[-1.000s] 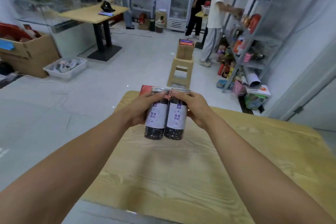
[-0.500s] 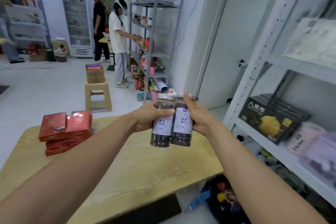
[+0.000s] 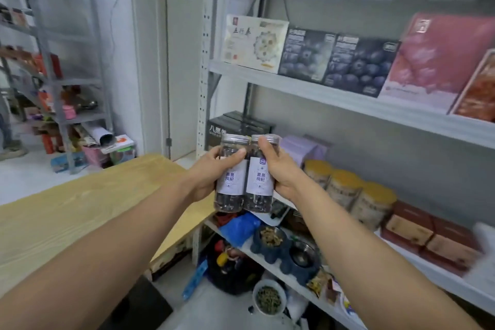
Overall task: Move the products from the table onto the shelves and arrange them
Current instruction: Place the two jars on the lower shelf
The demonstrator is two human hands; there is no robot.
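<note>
Jars (image 3: pixel 232 182) (image 3: pixel 260 181) now face the shelves (image 3: pixel 321 94), outstretched hands (image 3: pixel 211 172) (image 3: pixel 281 169) gripping them.

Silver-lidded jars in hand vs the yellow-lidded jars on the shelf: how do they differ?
The silver-lidded jars hold dark contents; the yellow-lidded jars pale ones. The silver-lidded pair looks slimmer, the yellow-lidded squatter. Silver-lidded: gripped side by side by left hand and right hand; yellow-lidded: standing on the shelf. Both are clear, round, upright.

Upper shelf (image 3: pixel 321 91): upright boxes (image 3: pixel 359 67) along front edge. Middle shelf (image 3: pixel 417 260): yellow-lidded jars (image 3: pixel 345 190), maroon boxes (image 3: pixel 428 233) toward its right end.
</note>
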